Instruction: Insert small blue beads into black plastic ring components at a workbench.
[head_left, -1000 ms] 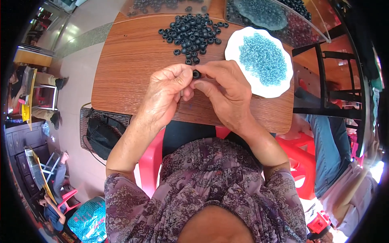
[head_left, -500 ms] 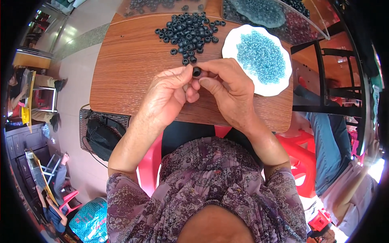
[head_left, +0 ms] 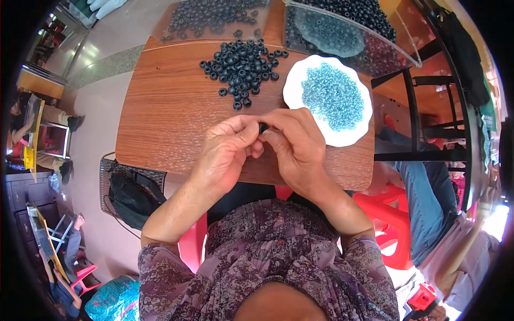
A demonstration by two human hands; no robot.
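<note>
Between my two hands, above the near part of the wooden table, is one black bead with a wide hole. My left hand pinches it from the left with thumb and forefinger. From the right, the thumb and forefinger of my right hand close on the bead too, covering part of it. A loose pile of black beads lies just beyond my hands. To the right of the pile, a white scalloped plate holds many tiny clear-blue beads.
Clear plastic bins of black beads, one at the far left and one at the far right, stand along the back. A black bag sits left of the table. Red stools and another person's jeans are at the right.
The view has shifted, so the table and plate appear lower. My fingers have closed further over the black bead, which now shows less.
</note>
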